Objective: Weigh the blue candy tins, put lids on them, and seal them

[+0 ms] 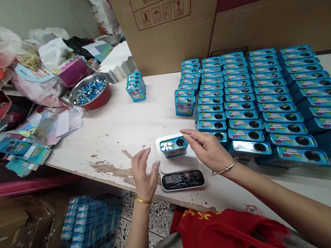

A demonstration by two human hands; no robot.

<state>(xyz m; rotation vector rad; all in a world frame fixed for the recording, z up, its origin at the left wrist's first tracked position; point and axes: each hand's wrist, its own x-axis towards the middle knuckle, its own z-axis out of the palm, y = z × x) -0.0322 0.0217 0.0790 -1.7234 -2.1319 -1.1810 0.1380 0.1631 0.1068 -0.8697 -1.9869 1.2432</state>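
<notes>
Through the head camera, the right hand (pixel 207 150) is the one in contact: its fingers (pixel 190 133) curve over the right end of a blue mint tin (pixel 173 149), though from up here I can't tell whether they are pinching it or only resting on its corner. The left hand (pixel 144 174) is open, its fingers spread and raised just beside the tin's left end, apparently not touching it. The tin sits between the two hands, closer to the right, with its long axis running left to right across my view. White round mints show at its left end and a dark round opening at its right. It rests on the white platform of a digital kitchen scale (pixel 177 164), whose display (pixel 173 178) seems to read 152.5. Just past the right hand, ranks of matching tins (pixel 243 121) cover the right side of the chipped white tabletop (pixel 104 149), their nearest row close to the scale. Farther up and to the left stands a small stack of tins (pixel 135 87), near a steel bowl of blue pieces (pixel 88 91). A gold bangle (pixel 143 200) circles the left wrist and a silver chain bracelet (pixel 224 168) the right.
</notes>
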